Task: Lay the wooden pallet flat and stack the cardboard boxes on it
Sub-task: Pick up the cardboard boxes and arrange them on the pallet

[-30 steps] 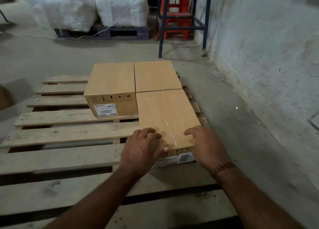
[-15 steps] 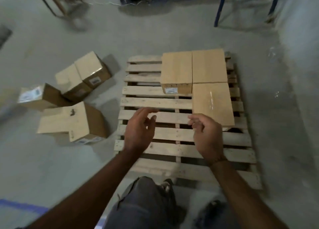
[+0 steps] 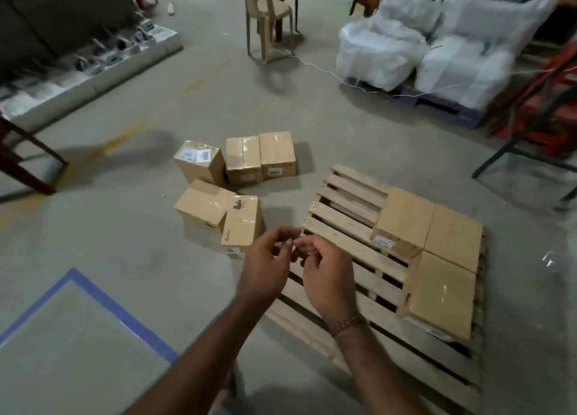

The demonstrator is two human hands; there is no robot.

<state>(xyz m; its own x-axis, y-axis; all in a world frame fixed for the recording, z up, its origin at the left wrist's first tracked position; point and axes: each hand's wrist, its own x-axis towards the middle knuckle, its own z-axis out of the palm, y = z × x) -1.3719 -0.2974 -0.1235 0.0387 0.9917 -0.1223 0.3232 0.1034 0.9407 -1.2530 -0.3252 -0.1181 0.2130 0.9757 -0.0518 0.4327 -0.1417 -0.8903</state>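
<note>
The wooden pallet lies flat on the concrete floor at the right. Three cardboard boxes rest on its right part: one at the back left, one behind on the right, one nearest me. Several more cardboard boxes lie loose on the floor to the pallet's left, the closest just beyond my fingers. My left hand and my right hand hover side by side over the pallet's left corner, fingers loosely curled, holding nothing.
A beige plastic chair stands at the back. White wrapped bales sit on a blue pallet at the back right, beside a blue metal frame. Blue tape marks the floor at the front left. A low ledge runs along the left.
Both hands let go of the nearest box on the pallet and drew back. My view swung left, bringing the loose boxes on the floor into sight.
</note>
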